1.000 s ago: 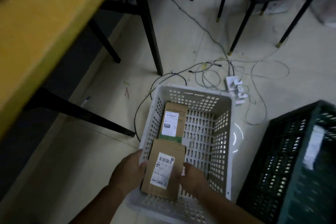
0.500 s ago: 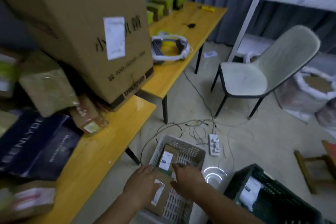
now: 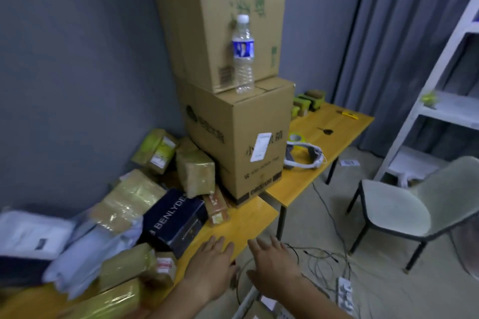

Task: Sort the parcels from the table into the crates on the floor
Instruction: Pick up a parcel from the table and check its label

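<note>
Over the near edge of the yellow tabletop (image 3: 243,217), your left hand (image 3: 210,264) and right hand (image 3: 272,264) hover with fingers spread, holding nothing. Parcels (image 3: 129,204) lie heaped to the left on it, and a white crate (image 3: 246,303) rim shows below your right hand.

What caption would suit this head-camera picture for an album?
Both empty hands, left hand and right hand, reach over the yellow table toward piled parcels beside the navy BENLYDE box.
</note>
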Demonstrator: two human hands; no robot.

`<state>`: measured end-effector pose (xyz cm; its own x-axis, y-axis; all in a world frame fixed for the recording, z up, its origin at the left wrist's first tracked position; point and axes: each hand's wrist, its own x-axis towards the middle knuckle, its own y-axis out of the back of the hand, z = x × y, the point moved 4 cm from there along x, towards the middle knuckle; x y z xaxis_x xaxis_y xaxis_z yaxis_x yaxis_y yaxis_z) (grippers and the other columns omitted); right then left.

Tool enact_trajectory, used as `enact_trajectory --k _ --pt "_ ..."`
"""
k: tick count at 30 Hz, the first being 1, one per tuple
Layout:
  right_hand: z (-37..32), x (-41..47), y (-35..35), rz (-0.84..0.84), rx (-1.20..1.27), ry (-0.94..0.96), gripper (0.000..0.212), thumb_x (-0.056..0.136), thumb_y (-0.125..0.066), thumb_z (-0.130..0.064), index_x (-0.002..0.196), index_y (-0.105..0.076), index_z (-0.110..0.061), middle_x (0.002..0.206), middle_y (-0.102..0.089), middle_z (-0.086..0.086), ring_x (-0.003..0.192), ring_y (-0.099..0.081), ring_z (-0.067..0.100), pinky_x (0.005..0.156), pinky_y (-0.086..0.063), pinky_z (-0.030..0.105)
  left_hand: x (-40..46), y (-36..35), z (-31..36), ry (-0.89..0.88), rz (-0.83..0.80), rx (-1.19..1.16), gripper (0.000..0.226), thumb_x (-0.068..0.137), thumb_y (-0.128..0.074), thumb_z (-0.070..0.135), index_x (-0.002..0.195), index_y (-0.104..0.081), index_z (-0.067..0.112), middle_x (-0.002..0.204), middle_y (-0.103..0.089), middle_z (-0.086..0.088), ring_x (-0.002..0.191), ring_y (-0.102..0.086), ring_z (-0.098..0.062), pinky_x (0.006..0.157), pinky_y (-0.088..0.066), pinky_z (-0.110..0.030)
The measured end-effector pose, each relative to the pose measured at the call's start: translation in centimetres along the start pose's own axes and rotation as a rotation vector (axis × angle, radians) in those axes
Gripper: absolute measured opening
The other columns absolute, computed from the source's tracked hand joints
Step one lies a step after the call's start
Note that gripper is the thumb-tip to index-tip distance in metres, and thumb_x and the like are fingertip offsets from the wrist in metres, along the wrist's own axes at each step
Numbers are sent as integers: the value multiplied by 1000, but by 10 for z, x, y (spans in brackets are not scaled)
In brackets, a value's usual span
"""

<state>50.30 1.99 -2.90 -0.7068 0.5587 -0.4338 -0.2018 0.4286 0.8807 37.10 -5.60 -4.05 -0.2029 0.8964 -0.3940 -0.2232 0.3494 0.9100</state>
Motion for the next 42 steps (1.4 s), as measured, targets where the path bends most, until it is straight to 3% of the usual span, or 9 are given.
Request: enact_trajectory --k 5,9,14,21,30,34,38,42 --pt "-65 16 22 -12 -75 144 74 105 -45 -46 162 -6 -21 170 -8 4 156 0 38 125 -14 54 -55 16 -61 159 121 -85 67 103 -36 54 158 -19 19 168 -10 -7 155 -4 -29 125 -14 -42" --pt "-124 33 28 8 -130 277 72 104 -47 -45 161 -10 -22 169 -15 2 156 -7 36 124 -19 52 -97 10 -111 301 185 -119 56 100 -36 52 150 -36 27 160 -30 -4 148 -25 -29 119 -25 -39" --pt "-193 53 18 56 -164 427 71 101 -46 -47 160 -16 -21 165 -26 3 154 -15 36 123 -22 47 -145 -4 -167 457 154 -165 56 100 -45 49 150 -36 24 160 -29 -5 150 -20 -28 120 -26 -39" --pt "-243 88 5 17 -225 401 69 101 -42 -47 159 -17 -20 164 -28 3 154 -15 36 125 -17 49 -149 -27 -249 476 108 -207 67 102 -38 55 158 -23 20 166 -18 -6 155 -8 -28 125 -15 -39" --pt "-334 147 23 -24 -250 371 68 100 -48 -42 159 -20 -21 162 -33 2 151 -22 35 124 -23 49 -136 -38 -371 457 136 -273 63 101 -43 49 155 -28 21 162 -28 -6 152 -20 -29 121 -25 -39" --pt "-386 174 18 -26 -261 396 65 100 -49 -39 157 -25 -20 160 -35 5 150 -26 32 123 -24 47 -147 -42 -446 557 175 -342 65 101 -42 54 155 -27 22 163 -27 -4 152 -19 -27 120 -27 -38" --pt "-446 199 24 -39 -294 429 61 99 -52 -40 152 -31 -21 155 -42 6 145 -32 34 118 -31 48 -158 -38 -530 665 252 -313 65 97 -44 59 150 -35 22 153 -41 -4 142 -35 -25 111 -37 -36" --pt "-497 221 35 -8 -301 469 63 101 -51 -40 155 -28 -18 158 -39 7 145 -31 32 117 -32 43 -159 -23 -598 756 265 -302 70 98 -45 56 154 -27 18 158 -32 -9 142 -36 -29 109 -38 -39"
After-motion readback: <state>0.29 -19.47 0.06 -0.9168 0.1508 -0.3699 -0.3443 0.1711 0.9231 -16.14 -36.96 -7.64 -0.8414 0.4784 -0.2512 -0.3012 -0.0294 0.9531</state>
